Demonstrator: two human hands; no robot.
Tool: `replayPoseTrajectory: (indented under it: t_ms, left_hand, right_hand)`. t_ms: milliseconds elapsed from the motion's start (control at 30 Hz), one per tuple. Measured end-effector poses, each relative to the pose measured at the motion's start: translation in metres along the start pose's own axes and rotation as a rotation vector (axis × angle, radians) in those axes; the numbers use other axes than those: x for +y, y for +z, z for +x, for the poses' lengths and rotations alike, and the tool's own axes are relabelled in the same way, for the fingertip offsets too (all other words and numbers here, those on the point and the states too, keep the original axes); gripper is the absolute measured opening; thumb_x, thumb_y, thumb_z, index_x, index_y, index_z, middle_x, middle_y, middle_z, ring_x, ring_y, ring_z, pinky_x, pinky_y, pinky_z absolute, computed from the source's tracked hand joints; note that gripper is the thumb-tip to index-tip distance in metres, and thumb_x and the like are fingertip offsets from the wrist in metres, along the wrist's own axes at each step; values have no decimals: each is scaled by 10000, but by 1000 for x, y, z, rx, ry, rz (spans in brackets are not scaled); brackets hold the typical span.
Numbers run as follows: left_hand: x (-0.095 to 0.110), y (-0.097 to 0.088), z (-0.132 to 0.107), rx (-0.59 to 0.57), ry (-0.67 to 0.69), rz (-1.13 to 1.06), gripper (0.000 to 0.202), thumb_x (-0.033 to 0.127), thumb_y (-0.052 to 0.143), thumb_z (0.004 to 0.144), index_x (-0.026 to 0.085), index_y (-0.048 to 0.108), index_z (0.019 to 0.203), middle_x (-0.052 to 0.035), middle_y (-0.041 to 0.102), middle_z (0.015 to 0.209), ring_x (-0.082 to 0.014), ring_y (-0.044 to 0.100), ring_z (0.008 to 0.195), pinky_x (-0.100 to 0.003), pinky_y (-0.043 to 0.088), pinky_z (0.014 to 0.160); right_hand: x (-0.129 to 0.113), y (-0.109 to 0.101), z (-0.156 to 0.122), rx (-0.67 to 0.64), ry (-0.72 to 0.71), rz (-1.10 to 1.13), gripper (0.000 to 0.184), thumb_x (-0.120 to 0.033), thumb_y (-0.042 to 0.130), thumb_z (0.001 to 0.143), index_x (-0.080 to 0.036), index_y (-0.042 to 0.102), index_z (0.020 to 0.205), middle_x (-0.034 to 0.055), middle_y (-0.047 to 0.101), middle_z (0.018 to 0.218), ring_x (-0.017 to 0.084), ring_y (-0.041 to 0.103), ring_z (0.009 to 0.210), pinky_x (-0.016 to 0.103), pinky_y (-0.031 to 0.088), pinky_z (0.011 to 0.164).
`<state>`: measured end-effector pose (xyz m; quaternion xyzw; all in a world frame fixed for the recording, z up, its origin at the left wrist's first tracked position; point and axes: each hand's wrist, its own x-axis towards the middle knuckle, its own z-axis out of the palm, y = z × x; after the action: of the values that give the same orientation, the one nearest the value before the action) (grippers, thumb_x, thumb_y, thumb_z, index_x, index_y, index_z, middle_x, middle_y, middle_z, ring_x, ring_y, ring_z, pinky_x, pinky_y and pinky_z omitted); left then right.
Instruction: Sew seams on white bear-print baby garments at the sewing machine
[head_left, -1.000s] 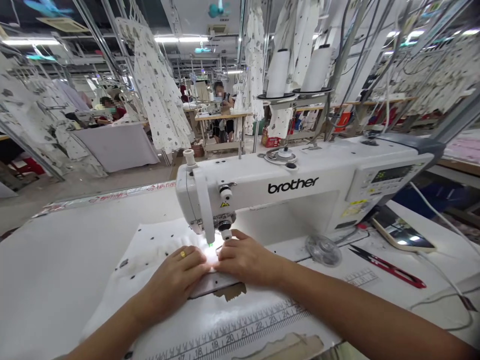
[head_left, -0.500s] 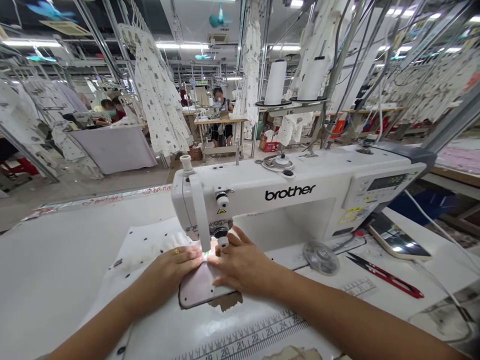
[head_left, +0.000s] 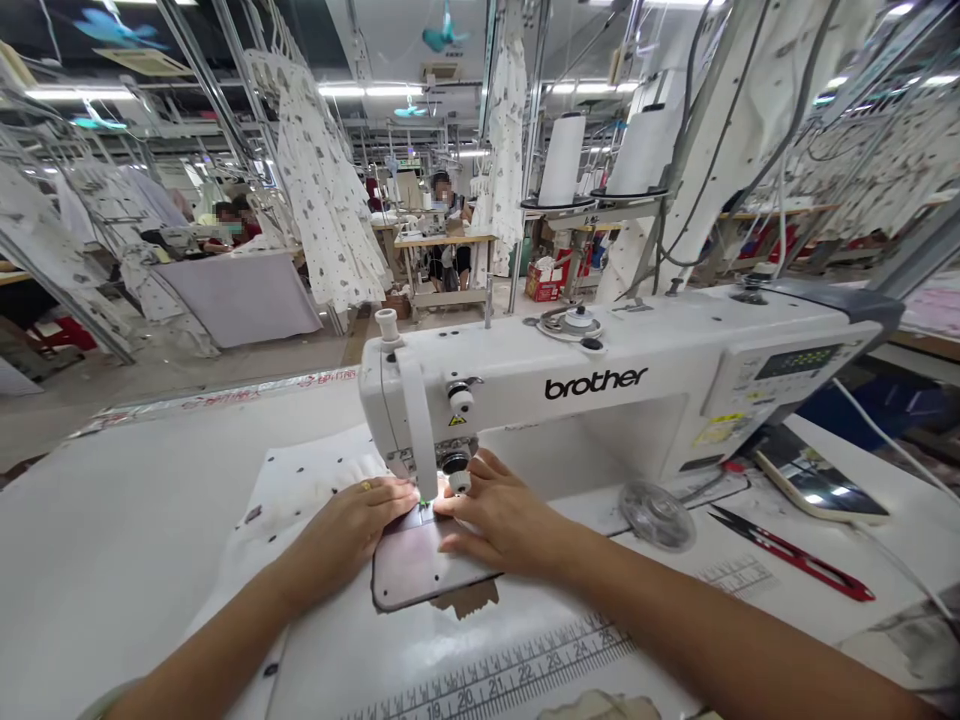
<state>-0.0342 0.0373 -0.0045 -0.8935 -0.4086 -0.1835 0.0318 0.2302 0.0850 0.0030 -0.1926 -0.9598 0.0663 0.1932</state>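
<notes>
White fabric with dark spots (head_left: 289, 500) lies on the left of the sewing table and runs up to the needle area of a white Brother sewing machine (head_left: 510, 390). My left hand (head_left: 341, 535) rests on this fabric, fingers stretched flat, their tips just left of the presser foot. On the other side, my right hand (head_left: 517, 520) reaches in beside the needle. Its thumb and forefinger are apart; the rest of its fingers are bent behind the machine head. Any cloth under those fingers is hidden. In front of both hands shows the smooth bed plate (head_left: 409, 580).
To the right lie a clear round plastic disc (head_left: 658, 515), red-handled thread snips (head_left: 795, 555) and a phone (head_left: 821, 475). A printed ruler (head_left: 487, 690) runs along the table's front. Thread cones (head_left: 564, 160) stand behind the machine. Co-workers sit farther back among hanging spotted garments (head_left: 322, 200).
The view has swung slightly left, so everything sits farther right. Both hands' fingertips are a little farther back by the presser foot, and more of the metal plate before it shows.
</notes>
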Motion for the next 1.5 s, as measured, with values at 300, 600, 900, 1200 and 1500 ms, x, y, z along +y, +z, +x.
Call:
replayPoseTrajectory:
  t_ms: [300, 600, 900, 1200, 1500]
  left_hand:
    - [-7, 2, 1, -37, -58, -84, 424, 88, 409, 926, 275, 680, 1192, -32, 713, 1176, -186, 666, 1090, -352, 545, 967]
    - [-117, -29, -6, -37, -490, 24, 374, 297, 403, 892, 168, 714, 1056, -115, 689, 1217, -295, 610, 1192, -492, 426, 1078]
    - [-12, -55, -30, -235, -530, -155, 392, 452, 529, 917, 270, 587, 1260, -61, 618, 1279, -235, 605, 1140, -367, 507, 957]
    - [91, -22, -54, -59, -583, -444, 199, 377, 486, 958, 233, 477, 822, -8, 580, 787, -184, 564, 714, -290, 482, 623]
    - [69, -24, -13, -90, -758, -737, 311, 526, 430, 952, 255, 499, 1087, 38, 614, 702, -160, 562, 581, -244, 400, 507]
  right_hand:
    - [1, 0, 2, 60, -3, 17, 255, -428, 555, 979, -210, 659, 1060, 45, 606, 1056, 199, 486, 1076, 412, 244, 1132]
    - [5, -4, 4, 112, -34, 40, 178, -319, 550, 988, -208, 663, 1068, 56, 636, 1064, 190, 534, 1056, 402, 325, 1078]
    - [-7, -7, 2, 84, -305, 84, 242, -323, 492, 1024, -165, 664, 1088, 57, 674, 988, 157, 585, 926, 336, 367, 970]
    - [-14, -4, 2, 114, -217, 217, 296, -375, 484, 1026, -157, 682, 1055, 61, 697, 949, 169, 601, 900, 338, 379, 924]
    - [-15, 1, -1, 152, -187, 276, 335, -472, 636, 924, -150, 592, 1005, 29, 648, 880, 164, 573, 827, 330, 387, 899]
